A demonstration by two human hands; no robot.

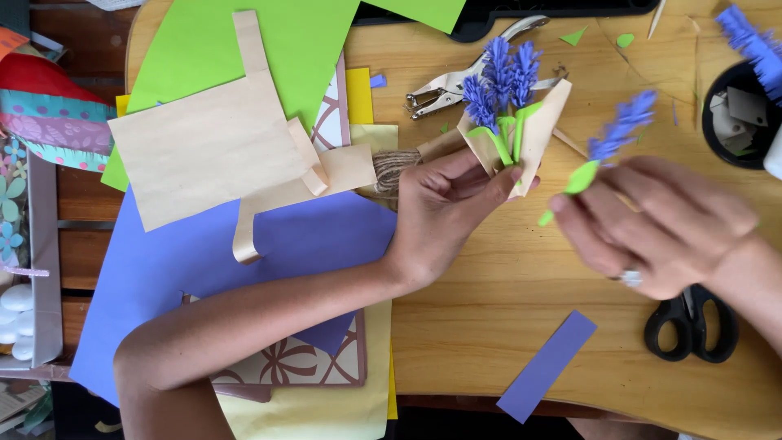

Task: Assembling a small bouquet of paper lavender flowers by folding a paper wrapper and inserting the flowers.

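Head view: tan paper cone of purple paper lavender sprigs (509, 114) is pinched by left hand (444, 213); loose purple sprig (611, 138), light, crushable, is pinched at green stem by right hand (660, 224).

We are seeing purple paper flowers (498, 77) with green stems in a tan paper wrap (544, 122), black scissors (692, 324), and a blue sheet (204, 277) on the wooden worktop (505, 285).

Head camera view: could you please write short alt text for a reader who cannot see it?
The left hand holds a kraft paper cone with purple paper flowers, while the right hand holds one more flower stem beside it. Coloured paper sheets, a hole punch and black scissors lie on the wooden table.
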